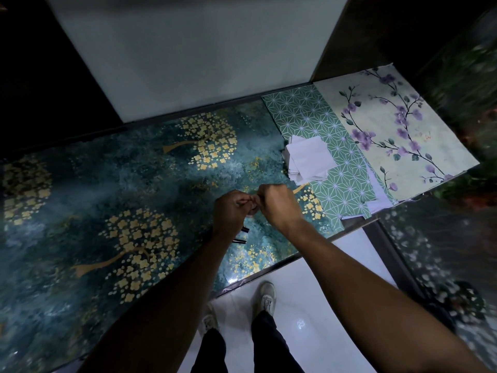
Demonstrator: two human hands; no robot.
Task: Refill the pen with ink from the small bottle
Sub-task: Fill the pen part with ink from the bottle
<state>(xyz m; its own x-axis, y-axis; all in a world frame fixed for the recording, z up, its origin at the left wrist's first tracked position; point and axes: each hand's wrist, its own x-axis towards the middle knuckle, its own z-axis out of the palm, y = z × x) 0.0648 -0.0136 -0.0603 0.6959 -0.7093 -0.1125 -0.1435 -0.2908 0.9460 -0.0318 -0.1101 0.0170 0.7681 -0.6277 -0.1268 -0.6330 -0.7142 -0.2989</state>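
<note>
My left hand (pixel 231 208) and my right hand (pixel 277 204) meet above the teal table (pixel 134 184), fingers curled around something small between them. A thin pale tip shows at the left hand's fingers, and a small pale object (pixel 252 210) sits between the two hands; what it is stays hidden. Two black pen parts (pixel 242 235) lie on the table just below my left wrist, partly covered by the forearm. No ink bottle can be made out clearly.
A stack of white paper squares (pixel 309 160) lies on a green patterned sheet (pixel 322 146) at the right. A floral sheet (pixel 398 130) lies beyond it. The table's front edge (pixel 269 275) runs diagonally above white floor and my shoes.
</note>
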